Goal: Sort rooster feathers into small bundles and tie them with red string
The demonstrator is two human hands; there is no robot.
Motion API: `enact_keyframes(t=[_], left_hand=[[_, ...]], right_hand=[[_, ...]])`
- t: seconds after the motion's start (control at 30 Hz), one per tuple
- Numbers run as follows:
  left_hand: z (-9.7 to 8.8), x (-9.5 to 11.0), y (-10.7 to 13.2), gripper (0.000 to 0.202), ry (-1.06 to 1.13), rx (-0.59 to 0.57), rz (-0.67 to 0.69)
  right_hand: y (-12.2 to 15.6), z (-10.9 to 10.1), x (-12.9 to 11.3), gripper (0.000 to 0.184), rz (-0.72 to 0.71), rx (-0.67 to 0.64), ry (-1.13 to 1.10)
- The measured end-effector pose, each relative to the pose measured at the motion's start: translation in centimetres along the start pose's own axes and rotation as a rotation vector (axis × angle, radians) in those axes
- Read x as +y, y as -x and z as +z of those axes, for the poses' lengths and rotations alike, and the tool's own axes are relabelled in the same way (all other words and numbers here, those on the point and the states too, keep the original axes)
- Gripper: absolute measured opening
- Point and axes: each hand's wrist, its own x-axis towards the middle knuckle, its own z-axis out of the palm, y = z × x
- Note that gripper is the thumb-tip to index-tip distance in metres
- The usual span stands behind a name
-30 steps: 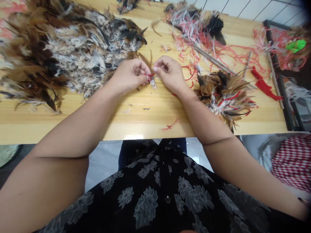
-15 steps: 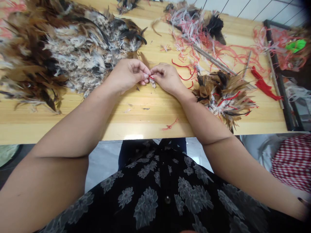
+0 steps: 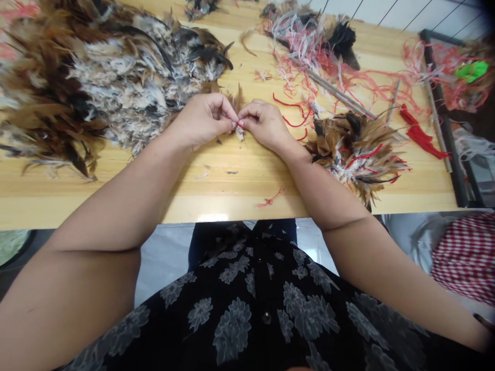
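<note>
My left hand [image 3: 204, 119] and my right hand [image 3: 263, 122] meet fingertip to fingertip over the wooden table [image 3: 216, 175]. Both are closed in a pinch on a small bundle of feathers [image 3: 238, 130], whose brown tips stick up behind the fingers and whose white fluffy end hangs below. A thin red string [image 3: 240, 124] shows between the fingertips, around the bundle. A large heap of brown, white and black feathers [image 3: 96, 77] lies just left of my left hand. A smaller pile of tied feather bundles [image 3: 356, 149] with red string lies to the right of my right wrist.
Loose red and white strings [image 3: 309, 51] and thin sticks [image 3: 336, 93] are scattered at the back of the table. A red tassel [image 3: 419, 135] lies far right. A short red string scrap [image 3: 270, 199] sits near the front edge. A dark metal frame [image 3: 444, 118] stands beside the table.
My right hand has moved left and closed up against the left hand. The feather bundle has tilted more upright between the fingertips, with its brown tips now showing above them.
</note>
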Motion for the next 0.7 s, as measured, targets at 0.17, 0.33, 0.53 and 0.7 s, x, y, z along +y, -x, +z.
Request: enact_keyframes(t=[0.17,0.33,0.53,0.7], left_hand=[[0.1,-1.0,-0.6,0.029,-0.064,0.014,0.096],[0.9,-1.2,-0.7,0.035,-0.004,0.043,0.108],[1.0,-0.3,-0.1,0.038,-0.062,0.056,0.065],[0.9,0.1,0.1,0.037,-0.051,0.07,0.047]], right_hand=[[-0.1,0.0,-0.3,0.017,0.021,-0.016,-0.009],[0.1,0.1,-0.6,0.013,0.066,0.001,-0.052],[0.3,0.0,-1.2,0.016,0.076,-0.002,-0.116],[0.1,0.1,-0.8,0.013,0.082,0.011,-0.096]])
